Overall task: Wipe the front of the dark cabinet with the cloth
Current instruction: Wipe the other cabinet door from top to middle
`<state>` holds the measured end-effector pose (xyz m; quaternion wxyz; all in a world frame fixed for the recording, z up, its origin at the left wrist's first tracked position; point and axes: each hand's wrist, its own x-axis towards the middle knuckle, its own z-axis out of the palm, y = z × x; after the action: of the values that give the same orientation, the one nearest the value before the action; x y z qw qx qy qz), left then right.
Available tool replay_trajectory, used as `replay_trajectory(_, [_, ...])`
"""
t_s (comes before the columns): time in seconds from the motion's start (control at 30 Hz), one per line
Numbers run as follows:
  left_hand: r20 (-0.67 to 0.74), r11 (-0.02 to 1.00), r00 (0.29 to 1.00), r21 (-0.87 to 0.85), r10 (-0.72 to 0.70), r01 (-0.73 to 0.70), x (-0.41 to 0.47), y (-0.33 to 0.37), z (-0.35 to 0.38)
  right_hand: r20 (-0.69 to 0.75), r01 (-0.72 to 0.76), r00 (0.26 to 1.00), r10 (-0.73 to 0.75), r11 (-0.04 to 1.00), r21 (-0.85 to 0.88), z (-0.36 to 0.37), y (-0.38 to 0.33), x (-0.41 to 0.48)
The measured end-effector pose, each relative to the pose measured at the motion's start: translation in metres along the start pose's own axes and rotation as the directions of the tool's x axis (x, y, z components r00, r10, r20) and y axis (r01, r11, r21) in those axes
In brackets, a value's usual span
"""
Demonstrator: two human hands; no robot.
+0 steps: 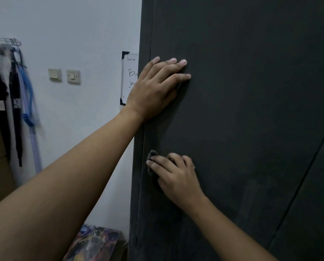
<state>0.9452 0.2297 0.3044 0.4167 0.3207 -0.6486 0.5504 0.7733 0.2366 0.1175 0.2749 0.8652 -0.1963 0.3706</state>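
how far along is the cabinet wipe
Done: faint streaks low on the cabinet suggest that patch is wiped. In hand: the right hand holds the cloth against the left edge; the left hand lies flat above. Left: seemingly the upper front, which shows no streaks.

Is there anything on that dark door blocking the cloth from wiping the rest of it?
Only the person's own left hand, resting flat on the cabinet front just above the cloth, which the right hand holds against the panel. To the right and below, nothing visible lies on the surface.
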Motion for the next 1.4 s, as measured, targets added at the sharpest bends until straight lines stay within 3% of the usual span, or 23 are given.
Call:
replay_trajectory(0.1, [0.012,1.000,1.000,-0.002,-0.001,0.001,-0.001,-0.001,-0.001,0.170,0.141,0.977,-0.133,0.989,-0.035,0.010,-0.015,0.001])
replay_trajectory(0.2, [0.006,1.000,1.000,-0.006,-0.002,0.002,0.000,0.000,-0.001,0.445,0.303,0.852,-0.275,0.953,0.010,0.017,-0.026,-0.005])
replay_trajectory(0.27, [0.001,1.000,1.000,-0.010,0.002,-0.002,0.000,0.000,-0.001,0.498,0.321,0.816,-0.294,0.946,0.033,0.017,-0.026,-0.008])
replay_trajectory(0.37, [-0.001,1.000,1.000,-0.012,0.003,-0.003,-0.001,-0.001,0.000,0.329,0.310,0.902,-0.278,0.949,-0.049,0.015,-0.016,-0.014])
replay_trajectory(0.47, [-0.007,1.000,1.000,-0.006,0.001,-0.002,-0.001,-0.001,0.001,0.079,0.163,0.985,-0.155,0.981,-0.107,0.005,0.002,-0.013])
replay_trajectory(0.57, [-0.002,1.000,1.000,-0.012,0.005,-0.005,-0.002,-0.002,0.001,-0.081,0.041,0.995,-0.051,0.991,-0.124,-0.001,0.010,-0.011])
replay_trajectory(0.67, [-0.001,1.000,1.000,-0.013,0.004,-0.004,-0.002,-0.002,0.001,0.071,0.213,0.976,-0.204,0.967,-0.137,0.005,0.010,-0.021])
replay_trajectory(0.77, [-0.011,1.000,1.000,-0.005,0.004,-0.004,-0.002,-0.002,0.001,0.233,0.402,0.899,-0.369,0.909,-0.112,0.005,0.021,-0.033])
replay_trajectory(0.83, [-0.011,1.000,1.000,-0.005,0.007,-0.008,-0.002,-0.002,0.001,0.194,0.389,0.911,-0.363,0.914,-0.117,0.002,0.031,-0.038])
replay_trajectory(0.93, [-0.016,1.000,1.000,-0.003,0.008,-0.008,-0.002,-0.002,0.001,0.008,0.173,0.985,-0.173,0.979,-0.104,-0.007,0.042,-0.039])
replay_trajectory(1.0, [-0.024,1.000,1.000,0.001,0.005,-0.005,-0.002,-0.001,0.001,-0.099,0.018,0.995,-0.024,0.998,-0.067,-0.009,0.037,-0.033])
replay_trajectory(1.07, [-0.027,1.000,1.000,0.003,0.006,-0.006,-0.002,-0.001,0.002,-0.132,-0.040,0.991,0.033,0.998,-0.047,-0.003,0.022,-0.028])
replay_trajectory(1.17, [-0.024,1.000,1.000,0.002,0.001,0.000,-0.002,-0.001,0.001,0.006,0.086,0.996,-0.086,0.996,-0.036,0.017,0.000,-0.029])
replay_trajectory(1.3, [0.011,1.000,1.000,-0.002,0.005,-0.005,-0.006,0.001,0.000,0.273,0.325,0.911,-0.310,0.946,-0.011,0.033,-0.014,-0.039])
replay_trajectory(1.4, [0.003,1.000,1.000,0.007,0.001,-0.001,-0.010,0.001,0.000,0.217,0.353,0.916,-0.337,0.935,-0.038,0.032,-0.004,-0.047])
